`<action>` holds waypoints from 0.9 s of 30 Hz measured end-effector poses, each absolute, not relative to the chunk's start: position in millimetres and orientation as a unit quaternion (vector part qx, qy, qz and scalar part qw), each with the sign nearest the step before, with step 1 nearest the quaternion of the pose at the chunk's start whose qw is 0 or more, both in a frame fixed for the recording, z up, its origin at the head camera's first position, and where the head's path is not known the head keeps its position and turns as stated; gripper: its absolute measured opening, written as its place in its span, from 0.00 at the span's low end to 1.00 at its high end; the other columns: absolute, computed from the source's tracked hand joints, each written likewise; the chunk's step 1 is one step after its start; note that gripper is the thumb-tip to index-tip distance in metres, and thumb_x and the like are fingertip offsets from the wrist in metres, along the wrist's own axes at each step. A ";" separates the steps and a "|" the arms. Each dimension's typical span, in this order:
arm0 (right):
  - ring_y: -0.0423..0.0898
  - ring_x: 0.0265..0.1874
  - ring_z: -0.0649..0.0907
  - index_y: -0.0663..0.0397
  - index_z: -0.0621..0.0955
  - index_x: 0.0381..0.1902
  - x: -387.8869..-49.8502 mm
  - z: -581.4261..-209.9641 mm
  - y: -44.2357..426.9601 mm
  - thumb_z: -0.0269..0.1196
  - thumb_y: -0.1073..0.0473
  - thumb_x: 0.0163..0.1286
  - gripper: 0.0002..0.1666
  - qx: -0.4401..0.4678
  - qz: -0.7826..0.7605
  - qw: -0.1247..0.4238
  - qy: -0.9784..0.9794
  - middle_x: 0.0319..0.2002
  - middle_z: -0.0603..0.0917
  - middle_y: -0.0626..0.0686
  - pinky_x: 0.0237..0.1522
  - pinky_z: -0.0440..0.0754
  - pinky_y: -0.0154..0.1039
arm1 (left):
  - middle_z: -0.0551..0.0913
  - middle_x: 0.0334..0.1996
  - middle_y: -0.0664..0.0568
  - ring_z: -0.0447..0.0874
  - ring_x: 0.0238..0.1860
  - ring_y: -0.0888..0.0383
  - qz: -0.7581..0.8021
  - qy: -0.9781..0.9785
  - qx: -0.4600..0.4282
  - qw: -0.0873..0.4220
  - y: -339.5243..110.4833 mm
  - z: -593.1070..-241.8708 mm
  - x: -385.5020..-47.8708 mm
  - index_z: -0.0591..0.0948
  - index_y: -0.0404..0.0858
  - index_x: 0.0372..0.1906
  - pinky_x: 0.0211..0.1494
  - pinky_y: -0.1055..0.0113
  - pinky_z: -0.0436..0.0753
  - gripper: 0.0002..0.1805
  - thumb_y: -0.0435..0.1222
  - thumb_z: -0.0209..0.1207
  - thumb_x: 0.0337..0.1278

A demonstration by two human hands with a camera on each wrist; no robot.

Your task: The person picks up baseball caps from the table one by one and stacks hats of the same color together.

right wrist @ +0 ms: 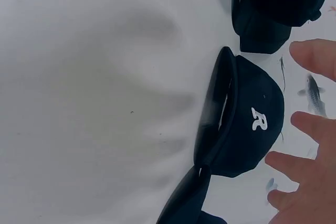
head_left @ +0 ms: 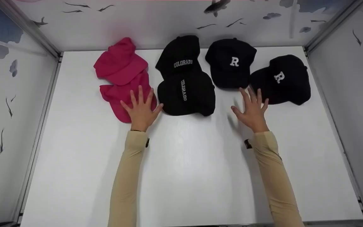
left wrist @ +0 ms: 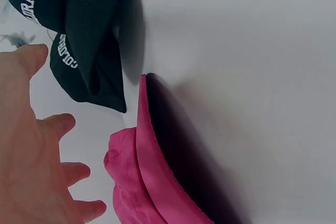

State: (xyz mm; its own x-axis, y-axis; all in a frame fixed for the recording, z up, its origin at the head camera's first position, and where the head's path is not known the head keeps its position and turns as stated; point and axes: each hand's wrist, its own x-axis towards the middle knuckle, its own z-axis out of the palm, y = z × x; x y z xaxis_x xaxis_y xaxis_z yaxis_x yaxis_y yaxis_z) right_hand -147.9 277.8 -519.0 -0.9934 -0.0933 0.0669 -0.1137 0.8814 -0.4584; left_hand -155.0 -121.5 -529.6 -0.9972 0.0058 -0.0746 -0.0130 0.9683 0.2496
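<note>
Two pink caps [head_left: 121, 63] lie overlapping on the left. My left hand [head_left: 142, 113], fingers spread, is over the lower pink cap [left wrist: 163, 177]; in the left wrist view the hand [left wrist: 37, 150] grips nothing. Beside it are two black COLORADO caps [head_left: 187, 94], one overlapping the other. My right hand [head_left: 252, 112] has its fingers spread just below the two dark R caps, the upright one [head_left: 228, 69] and the sideways one [head_left: 290, 80]. The right wrist view shows the hand [right wrist: 310, 156] holding nothing, near an R cap [right wrist: 252, 119].
The caps lie along the back of a white table [head_left: 194, 176]. Panels with fish and ink patterns stand at the back [head_left: 169, 22] and on both sides, joined by metal frame bars at the corners.
</note>
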 end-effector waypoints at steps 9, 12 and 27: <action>0.61 0.34 0.84 0.65 0.82 0.44 -135.7 -521.8 281.5 0.60 0.61 0.67 0.13 0.036 0.283 0.106 -0.953 0.37 0.86 0.63 0.35 0.78 0.57 | 0.43 0.75 0.39 0.36 0.73 0.34 0.129 0.991 -0.013 0.041 -133.7 -532.0 -166.5 0.52 0.49 0.77 0.61 0.27 0.29 0.39 0.59 0.44 0.66; 0.60 0.29 0.84 0.64 0.82 0.42 -131.7 -522.9 283.7 0.59 0.61 0.67 0.12 0.027 0.278 0.099 -0.955 0.34 0.86 0.62 0.31 0.78 0.57 | 0.45 0.75 0.37 0.38 0.72 0.33 0.132 0.990 -0.018 0.043 -141.8 -531.6 -172.5 0.51 0.48 0.77 0.61 0.27 0.29 0.39 0.57 0.44 0.67; 0.54 0.22 0.79 0.63 0.82 0.41 -118.0 -523.7 289.7 0.58 0.60 0.68 0.12 0.030 0.263 0.056 -0.963 0.32 0.86 0.61 0.27 0.76 0.54 | 0.53 0.71 0.32 0.54 0.68 0.35 0.141 0.986 -0.085 0.035 -177.9 -545.3 -196.5 0.48 0.44 0.77 0.61 0.25 0.43 0.34 0.47 0.43 0.73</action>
